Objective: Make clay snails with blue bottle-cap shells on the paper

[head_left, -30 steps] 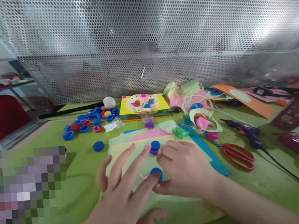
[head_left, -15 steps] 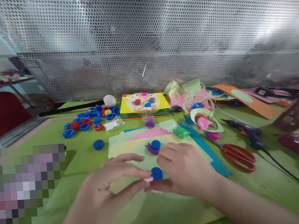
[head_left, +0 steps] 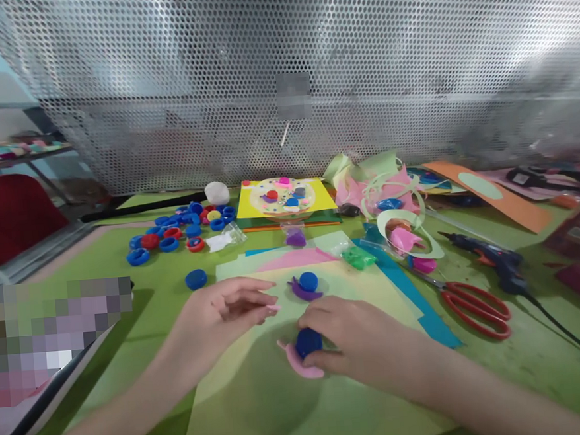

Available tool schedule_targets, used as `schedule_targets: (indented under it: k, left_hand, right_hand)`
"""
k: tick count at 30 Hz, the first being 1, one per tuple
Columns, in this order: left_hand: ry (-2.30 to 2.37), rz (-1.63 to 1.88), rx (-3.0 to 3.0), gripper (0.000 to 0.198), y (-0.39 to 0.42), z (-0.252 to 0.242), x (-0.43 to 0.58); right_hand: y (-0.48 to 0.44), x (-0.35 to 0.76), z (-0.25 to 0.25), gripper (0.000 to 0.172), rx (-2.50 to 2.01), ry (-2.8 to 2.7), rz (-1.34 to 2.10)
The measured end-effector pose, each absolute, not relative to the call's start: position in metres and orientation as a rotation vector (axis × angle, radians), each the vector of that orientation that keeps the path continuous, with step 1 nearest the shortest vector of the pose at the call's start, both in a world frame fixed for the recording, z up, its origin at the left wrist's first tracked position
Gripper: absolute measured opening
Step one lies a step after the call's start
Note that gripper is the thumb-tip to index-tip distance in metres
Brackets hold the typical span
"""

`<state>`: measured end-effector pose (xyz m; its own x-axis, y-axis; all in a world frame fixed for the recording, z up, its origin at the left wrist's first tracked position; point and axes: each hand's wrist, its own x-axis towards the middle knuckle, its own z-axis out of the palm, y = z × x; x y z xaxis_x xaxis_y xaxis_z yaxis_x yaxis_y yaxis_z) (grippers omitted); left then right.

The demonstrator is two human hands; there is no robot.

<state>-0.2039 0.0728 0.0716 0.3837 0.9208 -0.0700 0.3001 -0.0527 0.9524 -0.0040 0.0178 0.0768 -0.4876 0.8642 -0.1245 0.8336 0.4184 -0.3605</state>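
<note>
My right hand (head_left: 350, 332) grips a dark blue bottle cap (head_left: 309, 343) between thumb and fingers. Along the cap's lower left side curves a pink strip (head_left: 300, 366) of what looks like clay, lying on the pale yellow paper (head_left: 248, 406). Held up to the left, my left hand (head_left: 221, 307) pinches a small pink bit (head_left: 273, 309) at its fingertips. Just beyond both hands, a blue cap (head_left: 308, 282) with a purple clay snail body (head_left: 302, 292) around its lower edge rests on the paper.
Loose bottle caps (head_left: 168, 243) are heaped at back left, with one blue cap (head_left: 195, 279) apart. A decorated yellow card (head_left: 326, 202) lies at the back. On the right are red-handled scissors (head_left: 480, 310) and a glue gun (head_left: 502, 262) with its cord. A perforated metal panel (head_left: 186, 85) stands behind.
My left hand has drawn away from the cap, up and left, with the small pink bit. My right hand has come down around the blue cap, and more of the pink strip shows.
</note>
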Motion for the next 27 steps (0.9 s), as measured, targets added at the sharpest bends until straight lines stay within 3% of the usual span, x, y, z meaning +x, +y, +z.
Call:
schedule_targets:
  k: [13,27]
  left_hand:
    - [1.027,0.739,1.537,0.013,0.074,0.083,-0.212]
    - [0.835,0.631,1.453,0.020,0.069,0.083,-0.216]
  right_hand:
    - [0.013,0.008,0.079,0.030,-0.956,-2.272,0.203]
    - [0.012,0.007,0.083,0.027,-0.845,-2.280,0.065]
